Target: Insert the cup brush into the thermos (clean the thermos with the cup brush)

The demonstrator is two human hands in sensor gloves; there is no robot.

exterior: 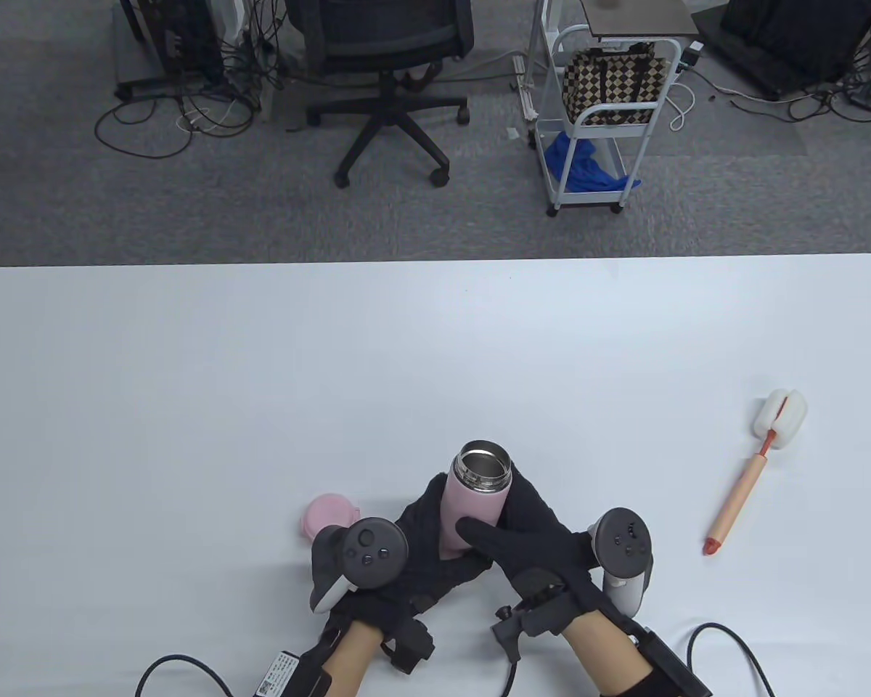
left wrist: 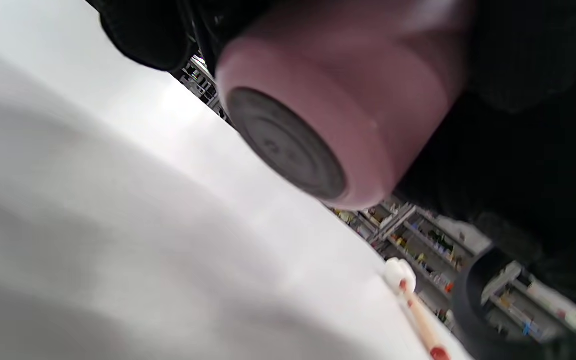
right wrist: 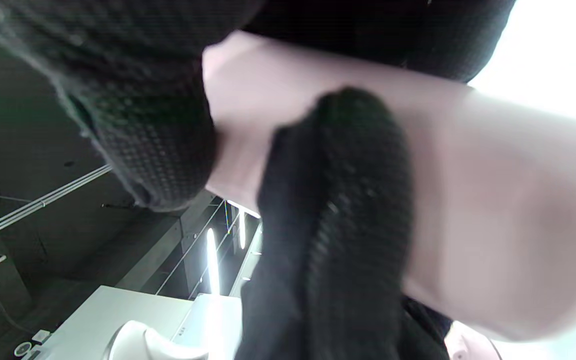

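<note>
A pink thermos [exterior: 474,501] with an open steel mouth is held above the table near the front middle. My left hand [exterior: 421,537] grips its body from the left and my right hand [exterior: 522,537] grips it from the right. The left wrist view shows its dark base [left wrist: 288,145] lifted off the table. The right wrist view shows its pink side [right wrist: 468,200] under my gloved fingers [right wrist: 348,225]. The cup brush [exterior: 751,468], with a white sponge head and a tan handle with a red tip, lies on the table at the right, apart from both hands; it also shows in the left wrist view [left wrist: 415,310].
The pink lid [exterior: 326,515] lies on the white table [exterior: 261,377] just left of my left hand. Beyond the far table edge stand an office chair [exterior: 388,80] and a white cart [exterior: 602,109] on the carpet.
</note>
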